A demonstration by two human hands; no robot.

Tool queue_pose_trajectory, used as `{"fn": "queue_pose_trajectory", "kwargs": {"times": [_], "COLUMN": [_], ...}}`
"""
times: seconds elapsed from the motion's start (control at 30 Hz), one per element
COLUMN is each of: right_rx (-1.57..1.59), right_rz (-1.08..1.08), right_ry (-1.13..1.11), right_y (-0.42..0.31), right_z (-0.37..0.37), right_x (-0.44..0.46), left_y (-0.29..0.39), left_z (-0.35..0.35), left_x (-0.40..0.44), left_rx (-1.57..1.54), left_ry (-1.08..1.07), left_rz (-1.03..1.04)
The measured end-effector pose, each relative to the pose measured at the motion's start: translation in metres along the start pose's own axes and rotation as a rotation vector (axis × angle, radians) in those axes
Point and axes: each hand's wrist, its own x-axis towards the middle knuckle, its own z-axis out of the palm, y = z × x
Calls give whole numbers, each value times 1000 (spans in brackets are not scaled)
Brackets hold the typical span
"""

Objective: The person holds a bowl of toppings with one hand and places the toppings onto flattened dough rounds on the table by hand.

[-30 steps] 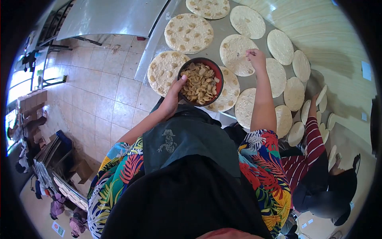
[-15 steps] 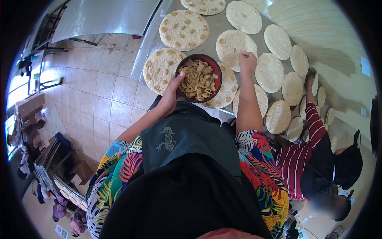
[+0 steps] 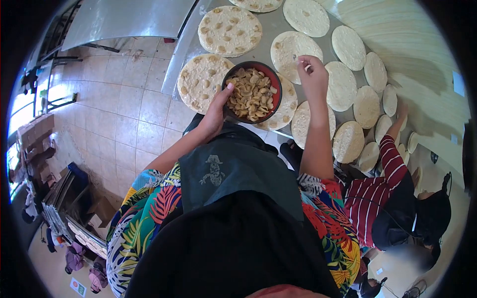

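Note:
My left hand [image 3: 217, 107] grips the near-left rim of a round bowl [image 3: 276, 94], black outside and red inside, its thumb over the edge. Sliced mushrooms [image 3: 248, 97] fill much of it. Over a round pizza base [image 3: 288, 47] spread with a pale topping hovers my right hand [image 3: 314, 77], fingertips drawn together in a pinch. Whatever is between them is too small to make out. That base carries a few mushroom slices at its left side. Two bases to the left, an upper one [image 3: 230, 31] and a lower one [image 3: 198, 82], are dotted with mushroom slices.
Several more pale-topped bases [image 3: 340, 85] lie on the metal table [image 3: 256, 47], reaching right along the wall. A co-worker in a striped sleeve [image 3: 393, 161] reaches over the far bases. Another metal table [image 3: 129, 17] stands at upper left, with tiled floor [image 3: 117, 99] below.
My right hand has turned and risen slightly, its fingers going from a tight curl to a more extended pinch. The bowl is tilted a little differently. The co-worker's hand has moved.

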Motion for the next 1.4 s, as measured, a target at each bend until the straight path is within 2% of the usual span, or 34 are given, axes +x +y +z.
{"fn": "queue_pose_trajectory", "kwargs": {"times": [0.03, 0.07, 0.13, 0.17, 0.23, 0.43, 0.67, 0.77, 0.83, 0.87, 0.93, 1.0, 1.1, 1.17, 1.4], "right_rx": [43, 44, -122, -125, -443, -409, -386, -338, -83, -82, 358, 379, 362, 70, -262], "right_rz": [-107, -104, -232, -230, -410, -371, -426, -506, -402, -403, 16, 18, 61, 1, -214], "right_ry": [-85, -83, -470, -463, -420, -214, -263, -210, -195, -201, -203, -67, -34, -9, -56], "right_y": [-27, -43, -66, -69, -68, -69, -55, -51, -47, -44, -39, -7, 37, 72, 107], "right_z": [-12, -19, -28, -25, -18, -5, 12, 14, 11, 8, -1, -4, -1, 13, 48], "right_x": [-12, -23, -41, -48, -61, -68, -67, -63, -57, -52, -39, -13, 31, 55, 81], "left_y": [0, 1, 6, 8, -1, -7, -10, -6, -7, -8, -8, -8, 1, 4, -4], "left_z": [1, 3, 12, 15, 11, 10, 6, 7, 4, 2, 0, 0, 3, 5, -6], "left_x": [0, 1, -2, -3, 4, 9, 15, 15, 19, 21, 23, 24, 19, 19, 24], "left_rx": [-2, -3, -7, -14, 30, 93, 85, 50, 38, 30, 21, 13, 43, 24, 52], "left_ry": [16, 29, 10, -7, 4, 21, 24, 29, 29, 28, 36, 45, 66, 44, 106], "left_rz": [-2, -4, 0, 6, 26, 16, 36, -9, -15, -20, -12, -1, 17, 11, 10]}}
